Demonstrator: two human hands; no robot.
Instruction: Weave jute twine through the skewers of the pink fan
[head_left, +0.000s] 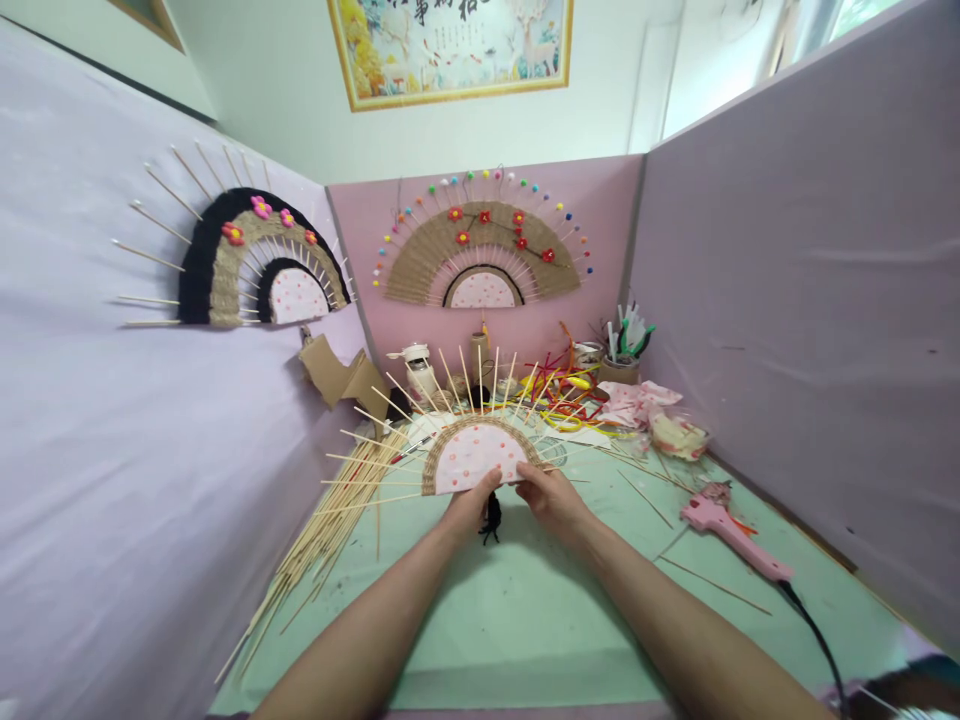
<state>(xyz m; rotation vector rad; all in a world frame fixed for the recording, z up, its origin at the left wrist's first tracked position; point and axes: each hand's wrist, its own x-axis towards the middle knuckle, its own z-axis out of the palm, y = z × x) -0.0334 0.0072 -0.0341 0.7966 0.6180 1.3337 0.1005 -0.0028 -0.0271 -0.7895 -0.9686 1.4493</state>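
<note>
Both hands hold up a half-round fan (471, 456) by its straight lower edge, above the table. Its centre is white with pinkish dots, edged by a woven band of brown twine, and thin wooden sticks radiate outward from it. My left hand (474, 502) grips the edge near the middle, thumb on the front face. My right hand (549, 492) pinches the edge further right, also thumb in front. The fingers behind the fan are hidden. A tuft of black yarn (491, 520) hangs below the edge between my hands.
Loose wooden sticks (341, 510) lie in a heap at left. A pink glue gun (735, 535) with a black cord rests at right. Colourful pipe cleaners (555, 390), a white bottle (420, 372) and a tool pot (619, 368) stand behind. Finished fans (484, 235) hang on the partitions.
</note>
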